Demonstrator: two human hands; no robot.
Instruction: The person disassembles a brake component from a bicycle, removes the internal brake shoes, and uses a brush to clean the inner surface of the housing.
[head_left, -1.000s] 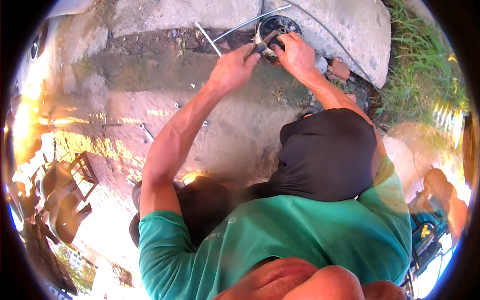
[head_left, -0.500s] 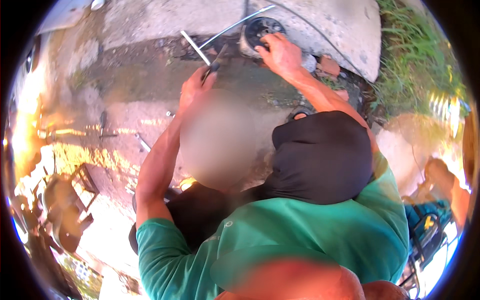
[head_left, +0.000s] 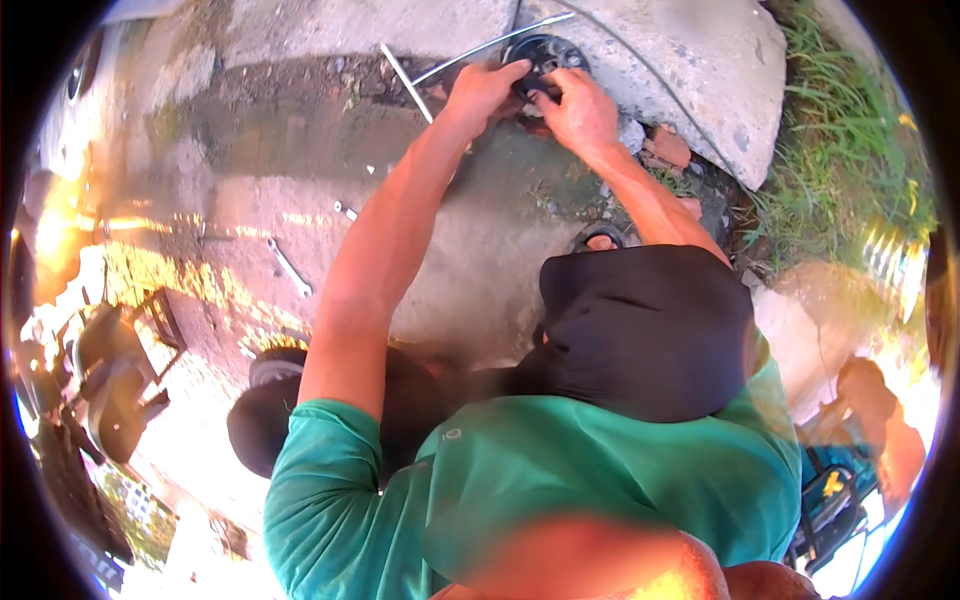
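Observation:
A black round wheel-like part [head_left: 562, 50], with openings in its face, lies at the edge of a concrete slab. Both my hands meet at its near side. My right hand [head_left: 582, 110] has its fingers curled on the part's near edge. From the left, my left hand [head_left: 484, 92] reaches in, fingers bent and thumb side against the dark piece between the hands. What sits inside its grip is hidden. Just left of the part, a silver T-handle wrench [head_left: 462, 62] lies with its shaft end beyond the part.
A combination wrench [head_left: 290, 268] and a smaller metal tool [head_left: 345, 210] lie on the ground at left. The concrete slab [head_left: 715, 75] has a dark cable [head_left: 650, 75] across it. Broken bricks [head_left: 668, 148] and grass [head_left: 835, 150] are at right. My dark-clad knee [head_left: 645, 330] is near.
My left hand, which held a dark-handled thin tool near the T-handle wrench, has moved right to the round part. The right hand stays there. The view has shifted slightly.

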